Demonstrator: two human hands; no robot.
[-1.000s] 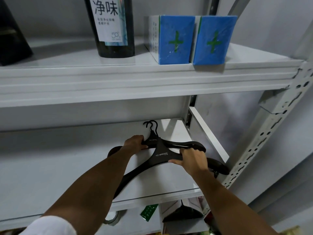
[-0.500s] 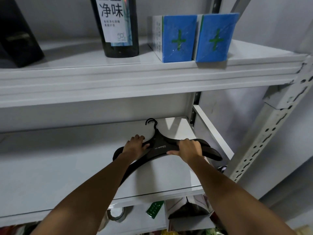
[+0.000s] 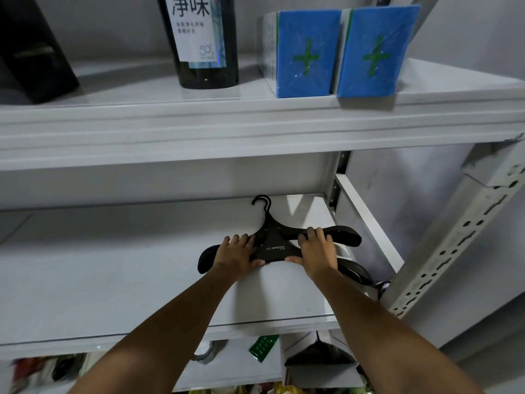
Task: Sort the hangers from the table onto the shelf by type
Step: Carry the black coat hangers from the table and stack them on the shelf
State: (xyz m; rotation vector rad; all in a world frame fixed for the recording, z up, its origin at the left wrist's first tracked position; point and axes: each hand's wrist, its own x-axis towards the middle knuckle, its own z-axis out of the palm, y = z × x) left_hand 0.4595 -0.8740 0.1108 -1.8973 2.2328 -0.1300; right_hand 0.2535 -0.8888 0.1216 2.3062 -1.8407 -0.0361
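Gripping the black hangers (image 3: 274,241) on both sides, I have the left hand (image 3: 237,255) on the arm left of the hangers' neck and the right hand (image 3: 315,251) on the arm right of it. Each hand has its fingers curled over the far edge and its thumb against the near edge, so both are closed on the hangers. White lettering shows on the neck between the hands.

The hangers lie flat on the grey shelf board (image 3: 113,274) beneath them, hooks pointing away from me. I count two hooks, one over the other, and another dark arm sticks out below and to the right of the right hand. So this is a stack, though I cannot tell how many.

Right of the hangers stands a grey slotted post (image 3: 454,245). Above the hangers runs an upper board (image 3: 255,123). It carries a dark bottle (image 3: 204,52) with a white label, a blue box (image 3: 306,52) with a green cross, a second blue box (image 3: 375,52) just beside it, and a black box (image 3: 31,52) far to the left. Below the hangers, on a lower level, I make out a roll of tape (image 3: 203,351) and a green packet (image 3: 262,348).
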